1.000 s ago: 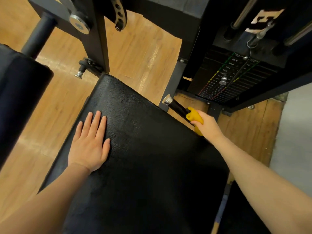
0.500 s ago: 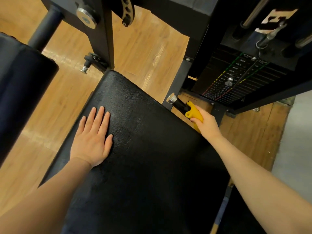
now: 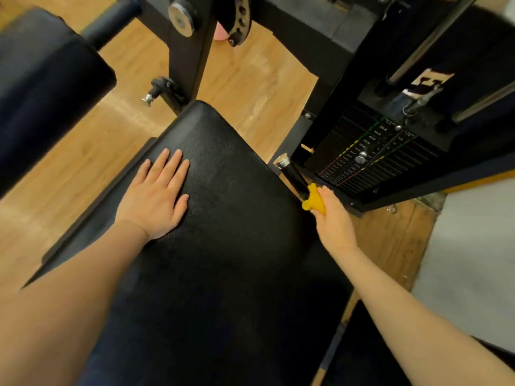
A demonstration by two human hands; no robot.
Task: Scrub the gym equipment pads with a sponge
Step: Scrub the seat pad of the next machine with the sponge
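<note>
Black textured vinyl covers the seat pad (image 3: 231,246) that fills the middle of the head view. The left hand (image 3: 156,199) lies flat on its upper left part, fingers straight and close together. At the pad's right edge, the right hand (image 3: 333,218) pinches a yellow sponge (image 3: 313,200) against a black handle bar (image 3: 292,174) with a chrome end cap. Just beyond the bar stands the weight stack (image 3: 370,157). A black roller pad (image 3: 41,87) sits far left above the wooden floor (image 3: 250,87).
</note>
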